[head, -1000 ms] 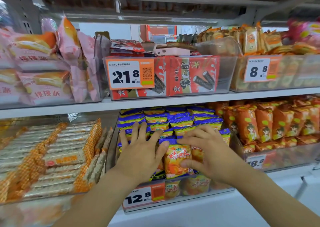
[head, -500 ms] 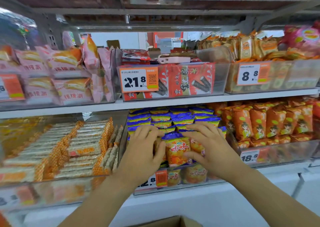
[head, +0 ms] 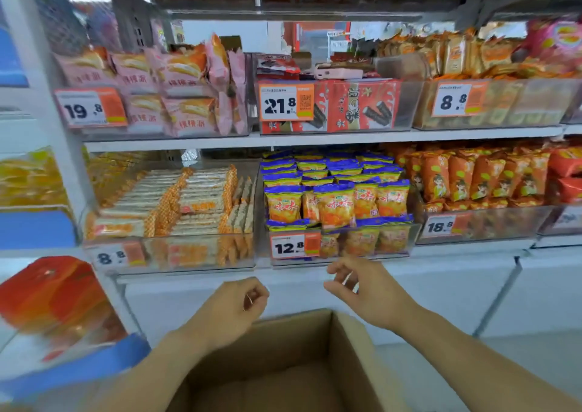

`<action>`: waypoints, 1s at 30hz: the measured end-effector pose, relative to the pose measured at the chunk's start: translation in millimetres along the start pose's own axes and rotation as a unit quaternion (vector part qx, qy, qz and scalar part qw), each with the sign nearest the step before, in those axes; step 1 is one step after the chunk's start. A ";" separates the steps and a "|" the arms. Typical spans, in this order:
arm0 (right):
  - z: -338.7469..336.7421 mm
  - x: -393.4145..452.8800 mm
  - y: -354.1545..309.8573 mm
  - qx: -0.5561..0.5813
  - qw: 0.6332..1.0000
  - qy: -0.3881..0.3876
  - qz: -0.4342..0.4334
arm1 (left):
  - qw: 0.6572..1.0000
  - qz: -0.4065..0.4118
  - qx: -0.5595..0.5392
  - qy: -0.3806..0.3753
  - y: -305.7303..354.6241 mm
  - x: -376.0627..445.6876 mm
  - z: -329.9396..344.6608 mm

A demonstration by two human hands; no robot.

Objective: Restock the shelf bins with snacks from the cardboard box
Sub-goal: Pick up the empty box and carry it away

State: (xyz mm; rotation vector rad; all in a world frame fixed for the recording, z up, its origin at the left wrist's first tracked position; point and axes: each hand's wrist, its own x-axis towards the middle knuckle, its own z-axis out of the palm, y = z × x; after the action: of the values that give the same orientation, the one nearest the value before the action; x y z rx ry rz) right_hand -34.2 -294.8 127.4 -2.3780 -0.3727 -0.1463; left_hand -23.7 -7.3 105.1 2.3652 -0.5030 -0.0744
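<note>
Head view — glossy crinkled snack packets (head: 335,205) fill clear plastic bin (head: 409,238).

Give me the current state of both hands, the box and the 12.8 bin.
Left hand: loosely curled, holding nothing, above the box.
Right hand: fingers relaxed, holding nothing, below the bin.
Box: open; contents not visible.
12.8 bin: filled with snack packs, front row upright.

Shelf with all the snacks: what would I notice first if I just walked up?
Probably the blue-and-yellow snack bags packed in the middle bin with the 12.8 price tag. Right below, two bare hands hang empty, left hand and right hand, over an open cardboard box. Orange cartoon packets fill the bin to the right.
</note>
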 end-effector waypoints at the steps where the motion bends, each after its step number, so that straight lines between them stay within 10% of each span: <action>1: 7.8 -1.0 0.5 -0.015 0.999 -0.033 0.012 | 1.000 -0.010 0.009 -0.002 -12.8 -8.7 1.0; 12: 119.2 -60.4 80.3 -0.178 0.968 -0.117 0.133 | 0.947 -0.267 0.170 0.047 -149.2 -104.7 42.3; 30: 120.4 -132.0 159.2 0.099 0.911 -0.001 0.401 | 0.890 -0.395 -0.225 0.011 -171.4 -115.7 96.7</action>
State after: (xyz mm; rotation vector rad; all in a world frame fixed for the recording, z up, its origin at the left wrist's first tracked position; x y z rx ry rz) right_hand -110.9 -355.4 -91.0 -2.1406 0.5770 0.2648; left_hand -91.3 90.4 -89.9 1.9544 0.4779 -0.4801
